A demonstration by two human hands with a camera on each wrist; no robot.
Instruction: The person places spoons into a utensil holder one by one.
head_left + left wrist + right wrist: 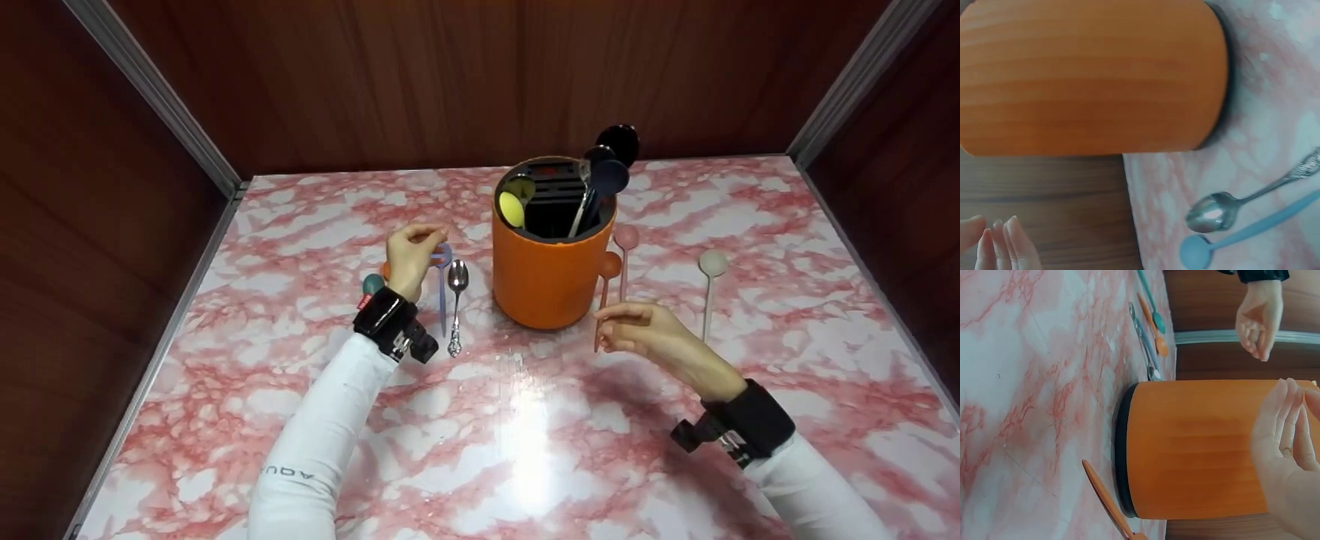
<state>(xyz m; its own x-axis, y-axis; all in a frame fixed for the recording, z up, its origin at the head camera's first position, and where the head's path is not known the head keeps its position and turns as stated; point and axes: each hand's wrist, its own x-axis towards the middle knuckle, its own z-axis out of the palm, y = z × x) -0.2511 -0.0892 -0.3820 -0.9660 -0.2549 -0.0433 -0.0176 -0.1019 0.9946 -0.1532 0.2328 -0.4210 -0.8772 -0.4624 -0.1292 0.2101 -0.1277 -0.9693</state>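
My left hand (411, 255) hovers above the table left of the orange utensil holder (551, 289), its fingers loosely bent with nothing in them. Below it in the head view lie a blue spoon (443, 304) and a shiny metal spoon (457, 279), side by side. A green spoon (373, 284) and an orange spoon (1161, 346) are partly hidden behind that hand in the head view. On the holder's other side my right hand (649, 330) is raised and empty, with relaxed fingers. It overlaps the handle of a second orange spoon (610, 265) in the head view.
Inside the holder stand a yellow spoon (512, 209), a dark blue spoon (610, 177) and a black utensil (619, 142). Right of it lie a pink spoon (625, 238) and an off-white spoon (712, 262). Brown wood panels (480, 82) enclose the marbled table (465, 450).
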